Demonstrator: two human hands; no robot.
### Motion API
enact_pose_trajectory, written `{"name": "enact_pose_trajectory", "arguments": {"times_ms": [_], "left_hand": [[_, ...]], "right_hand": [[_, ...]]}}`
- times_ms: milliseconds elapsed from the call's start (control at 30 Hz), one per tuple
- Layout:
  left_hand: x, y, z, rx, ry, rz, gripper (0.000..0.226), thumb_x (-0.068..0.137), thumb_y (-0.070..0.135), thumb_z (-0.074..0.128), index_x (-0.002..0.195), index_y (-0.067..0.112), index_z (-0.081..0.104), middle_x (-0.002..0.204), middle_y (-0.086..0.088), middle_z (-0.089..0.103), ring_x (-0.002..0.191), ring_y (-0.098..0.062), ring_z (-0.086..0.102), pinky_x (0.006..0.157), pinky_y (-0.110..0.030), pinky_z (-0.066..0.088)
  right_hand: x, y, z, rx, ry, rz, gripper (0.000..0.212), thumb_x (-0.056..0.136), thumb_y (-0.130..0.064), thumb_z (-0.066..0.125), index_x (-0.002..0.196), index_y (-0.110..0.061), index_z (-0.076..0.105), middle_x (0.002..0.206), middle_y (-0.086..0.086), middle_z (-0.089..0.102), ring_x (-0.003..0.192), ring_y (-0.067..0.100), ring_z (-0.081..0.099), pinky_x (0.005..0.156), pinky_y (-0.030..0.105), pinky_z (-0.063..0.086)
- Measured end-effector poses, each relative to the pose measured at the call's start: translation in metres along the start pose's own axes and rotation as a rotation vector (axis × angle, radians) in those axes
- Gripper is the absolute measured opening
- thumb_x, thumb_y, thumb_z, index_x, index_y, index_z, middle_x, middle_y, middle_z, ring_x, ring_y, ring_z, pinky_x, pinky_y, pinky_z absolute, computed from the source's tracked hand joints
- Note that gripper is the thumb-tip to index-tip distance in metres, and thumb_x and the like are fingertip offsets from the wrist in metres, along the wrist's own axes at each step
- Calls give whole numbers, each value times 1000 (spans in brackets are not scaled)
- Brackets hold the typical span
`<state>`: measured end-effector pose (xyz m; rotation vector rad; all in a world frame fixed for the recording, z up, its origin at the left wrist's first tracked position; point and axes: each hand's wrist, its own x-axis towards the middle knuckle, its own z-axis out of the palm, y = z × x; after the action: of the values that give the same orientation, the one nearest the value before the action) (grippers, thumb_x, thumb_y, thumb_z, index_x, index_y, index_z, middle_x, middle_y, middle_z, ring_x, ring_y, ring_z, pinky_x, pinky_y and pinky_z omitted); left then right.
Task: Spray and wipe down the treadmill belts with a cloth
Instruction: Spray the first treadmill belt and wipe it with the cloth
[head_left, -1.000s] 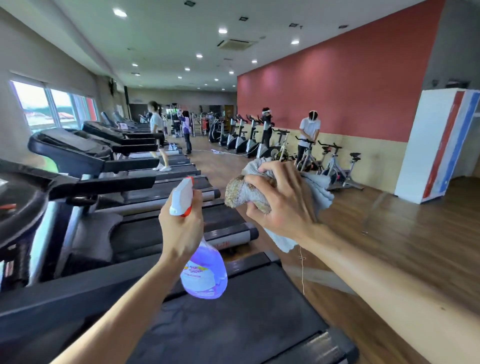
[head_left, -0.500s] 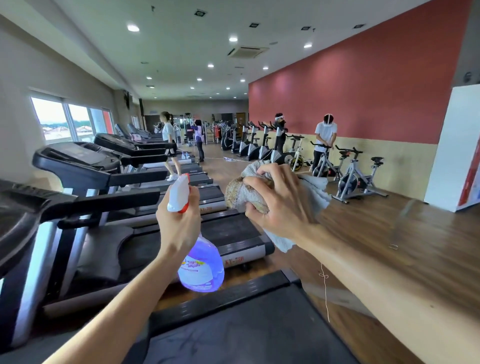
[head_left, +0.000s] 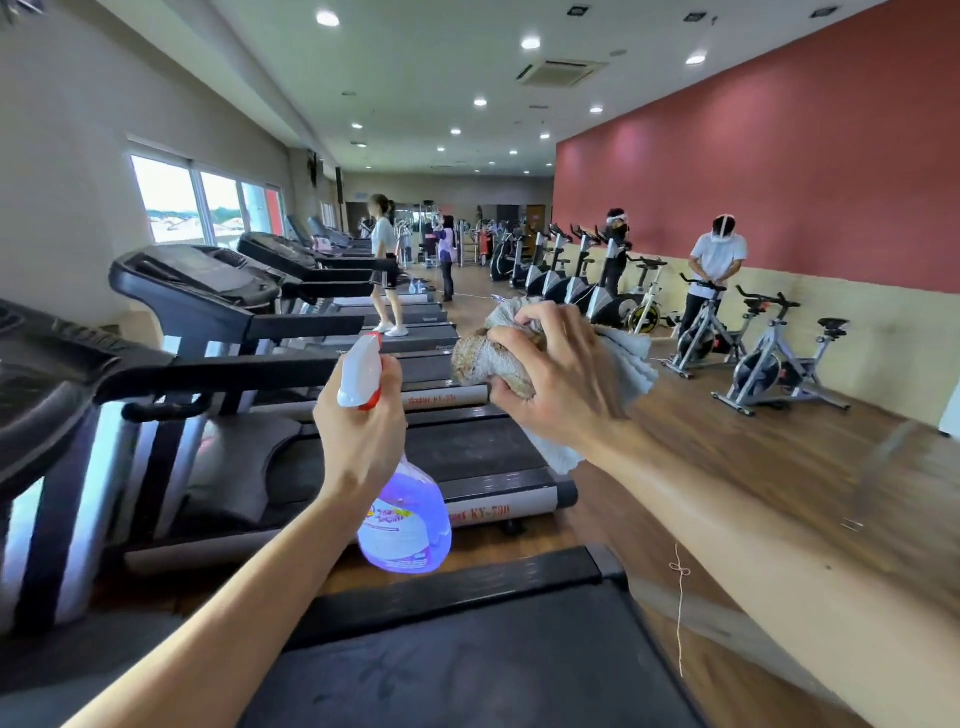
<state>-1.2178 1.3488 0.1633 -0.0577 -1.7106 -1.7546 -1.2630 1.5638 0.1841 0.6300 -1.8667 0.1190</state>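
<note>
The left hand (head_left: 358, 441) grips a clear plastic spray bottle (head_left: 402, 519) with purple liquid above the near black treadmill belt (head_left: 467, 670). Right of the bottle, the right hand (head_left: 561, 384) clutches a bunched grey cloth (head_left: 623, 364).

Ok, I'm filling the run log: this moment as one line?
left hand: holds spray bottle | right hand: grips cloth | nearest treadmill belt: untouched, both hands above it

View has swung right and lifted along the row; nearest treadmill belt (head_left: 467, 665) now fills less of the bottom; next treadmill's belt (head_left: 478, 447) shows in full; spray bottle (head_left: 402, 514) hangs over the gap between them; white-and-striped panel gone from right edge.
</note>
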Motion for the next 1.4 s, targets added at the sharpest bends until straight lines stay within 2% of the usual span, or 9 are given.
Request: {"name": "enact_pose_trajectory", "arguments": {"times_ms": [167,267,433,533,667,733,900,1267,1400], "left_hand": [[7,-15,28,55,108,20,19,98,28,64,100,9,67,75,-1,54,65,-14,47,69,-55,57],[3,-34,55,78,207,8,22,98,28,64,99,6,65,70,2,51,61,-11,46,66,-54,57],[-15,-74,84,127,391,-21,20,95,37,65,92,17,66,77,5,58,70,-15,53,77,-61,56],[-33,-100,92,180,463,-48,23,96,32,64,94,10,63,77,4,54,70,-14,49,74,-63,54],[-60,-131,88,278,532,-109,16,96,32,64,81,28,59,76,7,52,71,-12,49,76,-63,55],[-75,-146,81,314,558,-130,15,97,31,64,84,24,60,75,9,50,70,-12,49,73,-63,54],[-110,-178,45,419,592,-197,23,98,33,62,81,21,52,67,0,45,62,-37,47,65,-64,51],[-122,-248,-58,480,689,-316,7,96,31,62,91,27,58,71,9,48,68,-20,48,71,-61,54],[-137,-290,-92,473,755,-410,22,92,37,65,91,16,58,74,0,47,66,-21,48,70,-59,56]], "right_hand": [[6,47,32,99,13,-44,39,85,-42,61,117,-20,60,112,14,57,101,32,52,79,40,49],[-3,84,49,120,21,-104,38,86,-42,63,112,-15,69,108,16,59,99,32,54,70,38,52],[-38,115,77,270,-27,-114,38,84,-39,67,112,-15,72,110,13,59,101,30,51,76,40,51],[-64,117,99,375,-108,-139,39,84,-41,66,114,-16,71,113,12,58,102,30,50,78,41,51],[-97,102,128,489,-199,-164,40,84,-42,65,117,-18,69,115,10,57,103,32,52,81,46,52],[-113,88,143,555,-233,-164,41,83,-42,67,116,-18,70,114,10,57,102,32,53,83,46,52],[-150,43,176,660,-329,-161,41,82,-42,66,116,-19,71,116,8,58,102,32,51,81,46,52],[-203,-61,248,714,-459,-140,42,84,-47,64,115,-19,69,115,8,57,100,31,52,74,42,53],[-237,-99,278,738,-517,-145,45,83,-48,60,119,-21,67,116,8,55,99,30,50,77,43,52]]}}
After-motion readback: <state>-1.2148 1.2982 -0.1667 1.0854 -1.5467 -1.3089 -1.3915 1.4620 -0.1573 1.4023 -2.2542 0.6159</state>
